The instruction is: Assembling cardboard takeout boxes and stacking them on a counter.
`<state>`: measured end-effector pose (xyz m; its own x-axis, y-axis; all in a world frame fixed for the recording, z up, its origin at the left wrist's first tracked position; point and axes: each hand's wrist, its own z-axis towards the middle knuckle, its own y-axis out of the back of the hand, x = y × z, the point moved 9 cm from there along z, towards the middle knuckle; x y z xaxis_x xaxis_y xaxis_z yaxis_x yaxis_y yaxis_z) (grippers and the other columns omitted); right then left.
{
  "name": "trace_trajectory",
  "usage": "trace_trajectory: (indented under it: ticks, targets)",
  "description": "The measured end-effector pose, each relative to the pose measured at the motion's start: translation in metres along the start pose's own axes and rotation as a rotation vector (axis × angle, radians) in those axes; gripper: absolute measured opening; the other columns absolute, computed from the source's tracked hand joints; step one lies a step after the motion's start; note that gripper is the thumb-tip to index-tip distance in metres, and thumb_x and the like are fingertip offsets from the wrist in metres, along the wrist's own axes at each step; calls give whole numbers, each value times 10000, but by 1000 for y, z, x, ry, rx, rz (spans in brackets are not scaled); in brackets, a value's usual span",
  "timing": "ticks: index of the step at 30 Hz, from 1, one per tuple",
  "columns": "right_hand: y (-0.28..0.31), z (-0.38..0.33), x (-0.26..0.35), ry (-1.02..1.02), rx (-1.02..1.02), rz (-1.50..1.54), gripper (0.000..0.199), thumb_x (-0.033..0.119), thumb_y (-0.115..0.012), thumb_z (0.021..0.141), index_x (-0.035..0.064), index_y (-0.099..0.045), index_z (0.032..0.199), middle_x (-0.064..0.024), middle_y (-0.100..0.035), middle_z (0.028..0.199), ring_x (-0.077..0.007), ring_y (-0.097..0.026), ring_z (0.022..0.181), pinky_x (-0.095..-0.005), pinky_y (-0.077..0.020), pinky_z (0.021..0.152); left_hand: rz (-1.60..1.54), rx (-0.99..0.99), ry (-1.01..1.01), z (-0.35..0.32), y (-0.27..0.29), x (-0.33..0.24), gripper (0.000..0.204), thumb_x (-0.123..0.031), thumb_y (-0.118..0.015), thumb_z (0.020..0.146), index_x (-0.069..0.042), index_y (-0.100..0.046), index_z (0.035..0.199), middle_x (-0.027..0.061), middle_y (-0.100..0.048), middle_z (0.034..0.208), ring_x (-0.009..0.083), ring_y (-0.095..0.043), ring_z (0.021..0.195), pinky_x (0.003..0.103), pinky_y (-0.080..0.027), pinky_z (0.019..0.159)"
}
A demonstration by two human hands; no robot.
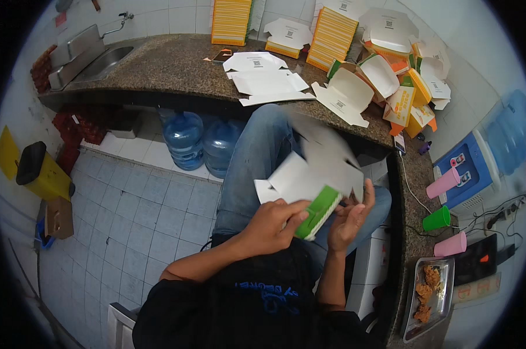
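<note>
A partly folded takeaway box [289, 175], white inside with a green side panel, rests over my lap. My left hand [274, 224] is closed on it, thumb and fingers pinching the green panel's left end. At the panel's other end, my right hand [349, 224] holds the box's edge with bent fingers, some of them hidden behind the card. The box's far flap is smeared by motion. Beyond my knees, flat white box blanks [266, 83] lie on the granite counter [176, 64].
Folded takeaway boxes [391, 81] crowd the counter's right corner, near tall stacks of flat boxes [333, 38]. Along the right side are a water dispenser [466, 168], plastic cups [436, 218] and a tray [445, 291] of fried chicken. Blue water bottles [183, 139] stand under the counter.
</note>
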<state>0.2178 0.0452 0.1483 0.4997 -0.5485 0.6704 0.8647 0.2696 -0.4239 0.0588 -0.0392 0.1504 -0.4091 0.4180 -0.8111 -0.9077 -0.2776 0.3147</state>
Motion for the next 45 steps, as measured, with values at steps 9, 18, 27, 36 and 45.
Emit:
trace_trajectory:
  ticks: [9, 18, 27, 36, 45]
  targets:
    - [-5, -18, -15, -407, 644, -479, 443, 56, -814, 754, 47, -711, 1185, 31, -386, 839, -52, -367, 705, -182, -298, 552, -20, 62, 75, -18, -9, 26, 391, -87, -541, 943, -78, -562, 1334, 145, -708, 743, 278, -715, 680, 356, -503, 615]
    - [-15, -15, -2, -259, 596, -647, 342, 92, -817, 743, 80, -758, 1080, -5, -481, 766, -77, -419, 668, -215, -310, 545, -183, 156, 121, -9, -6, 13, 546, -87, -546, 949, -66, -385, 1471, 45, -588, 521, 57, -516, 469, 239, -341, 482]
    - [-55, -19, 38, 322, 812, -967, 723, 490, -918, 515, 83, -657, 1053, -37, -549, 887, -233, -549, 777, -354, -476, 643, -322, 124, 106, 3, 4, 10, 618, -140, -608, 949, -68, -343, 1503, 42, -661, 668, 37, -565, 608, 183, -412, 605]
    - [107, -8, -33, -272, -7, -261, 788, 621, -493, 962, -33, -400, 1391, -152, -524, 1341, -260, -510, 1253, -402, -373, 1082, -860, 91, 144, -6, 50, 34, 651, -197, -744, 896, 52, -433, 1410, 92, -727, 980, 86, -649, 857, 244, -524, 776]
    - [8, -6, 1, 67, 520, -498, 841, 590, -608, 904, -38, -417, 1429, -187, -576, 1244, -292, -562, 1176, -399, -401, 1048, -133, 504, 31, -30, -24, 35, 334, -73, -671, 908, -17, -644, 1236, 122, -729, 1008, 201, -700, 795, 323, -574, 747]
